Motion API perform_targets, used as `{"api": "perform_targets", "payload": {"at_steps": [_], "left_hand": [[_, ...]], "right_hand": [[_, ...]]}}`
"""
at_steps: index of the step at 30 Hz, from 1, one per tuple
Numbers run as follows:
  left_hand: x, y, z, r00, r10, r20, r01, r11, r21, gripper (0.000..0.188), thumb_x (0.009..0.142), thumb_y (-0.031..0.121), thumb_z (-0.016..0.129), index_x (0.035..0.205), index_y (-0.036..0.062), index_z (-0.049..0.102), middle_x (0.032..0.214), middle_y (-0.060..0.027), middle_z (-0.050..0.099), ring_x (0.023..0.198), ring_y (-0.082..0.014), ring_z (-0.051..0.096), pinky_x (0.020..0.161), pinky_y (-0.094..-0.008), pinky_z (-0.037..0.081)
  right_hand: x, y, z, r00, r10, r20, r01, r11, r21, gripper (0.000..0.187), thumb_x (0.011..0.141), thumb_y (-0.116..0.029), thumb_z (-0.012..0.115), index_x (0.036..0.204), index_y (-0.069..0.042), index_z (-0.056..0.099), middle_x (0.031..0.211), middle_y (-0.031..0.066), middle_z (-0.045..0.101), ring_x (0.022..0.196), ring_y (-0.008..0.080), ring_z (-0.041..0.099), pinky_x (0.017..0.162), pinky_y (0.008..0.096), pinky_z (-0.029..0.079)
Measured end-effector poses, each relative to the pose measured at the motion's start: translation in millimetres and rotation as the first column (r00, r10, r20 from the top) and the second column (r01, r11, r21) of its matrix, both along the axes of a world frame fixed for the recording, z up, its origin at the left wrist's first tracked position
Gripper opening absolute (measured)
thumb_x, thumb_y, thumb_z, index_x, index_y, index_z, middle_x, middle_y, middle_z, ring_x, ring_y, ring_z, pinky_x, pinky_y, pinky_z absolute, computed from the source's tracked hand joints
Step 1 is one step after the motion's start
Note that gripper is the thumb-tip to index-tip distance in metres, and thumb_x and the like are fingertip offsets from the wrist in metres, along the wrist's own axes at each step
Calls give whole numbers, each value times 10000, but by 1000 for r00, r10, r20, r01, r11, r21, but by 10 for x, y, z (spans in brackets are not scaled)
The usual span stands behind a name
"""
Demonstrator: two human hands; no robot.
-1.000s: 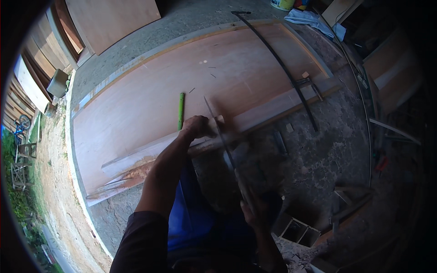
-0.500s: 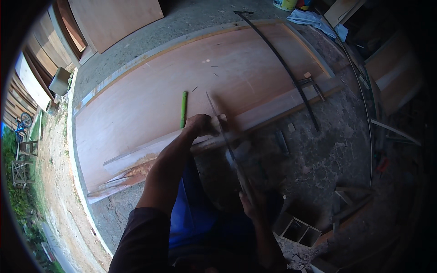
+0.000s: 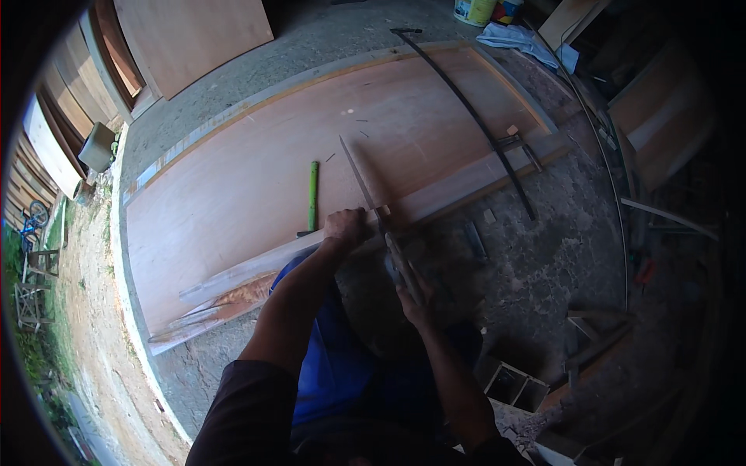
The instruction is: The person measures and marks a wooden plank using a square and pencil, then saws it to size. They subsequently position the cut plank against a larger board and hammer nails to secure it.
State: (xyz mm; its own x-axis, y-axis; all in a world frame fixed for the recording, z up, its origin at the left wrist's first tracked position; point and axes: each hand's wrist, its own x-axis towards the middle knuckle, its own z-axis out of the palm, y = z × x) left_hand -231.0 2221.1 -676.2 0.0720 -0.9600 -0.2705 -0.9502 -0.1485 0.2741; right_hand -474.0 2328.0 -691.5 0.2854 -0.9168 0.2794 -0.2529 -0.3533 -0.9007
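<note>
Right hand [image 3: 414, 301] wrapped round the saw [image 3: 381, 219] handle. Left hand [image 3: 343, 227] curled over the plank [image 3: 252, 269], just beside the blade; plank sits along the panel's [image 3: 225, 182] near edge. Risk: blade skips or plank shifts, fingers get cut. Hammer [image 3: 313, 194] beyond. Far bucket's [image 3: 472, 11] label: too small to read.

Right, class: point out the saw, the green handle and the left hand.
Saw [image 3: 364, 186], head view: on its blade.
Green handle [image 3: 313, 192], head view: its middle.
Left hand [image 3: 343, 226], head view: its back.
</note>
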Motion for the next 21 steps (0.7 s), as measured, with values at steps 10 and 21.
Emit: {"api": "perform_targets", "payload": {"at_steps": [10,21], "left_hand": [[28,13,42,1000,8,-18,-8,1000,-3,460,775,496,763,1052,132,713,1037,-166,733,996,-365,710,877,-482,555],[99,-201,156,999,24,-39,-19,992,121,591,650,528,824,1084,140,722,1089,-124,729,1057,-325,690,908,-447,541]], "right_hand": [[-13,-130,129,996,86,-1,-85,992,95,593,871,-35,657,1441,24,504,1301,252,646,1181,318,667,942,381,535],[-297,454,-131,999,-22,-24,24,996,83,527,909,-118,675,1396,30,540,1242,268,665,1060,366,711,839,406,571]]}}
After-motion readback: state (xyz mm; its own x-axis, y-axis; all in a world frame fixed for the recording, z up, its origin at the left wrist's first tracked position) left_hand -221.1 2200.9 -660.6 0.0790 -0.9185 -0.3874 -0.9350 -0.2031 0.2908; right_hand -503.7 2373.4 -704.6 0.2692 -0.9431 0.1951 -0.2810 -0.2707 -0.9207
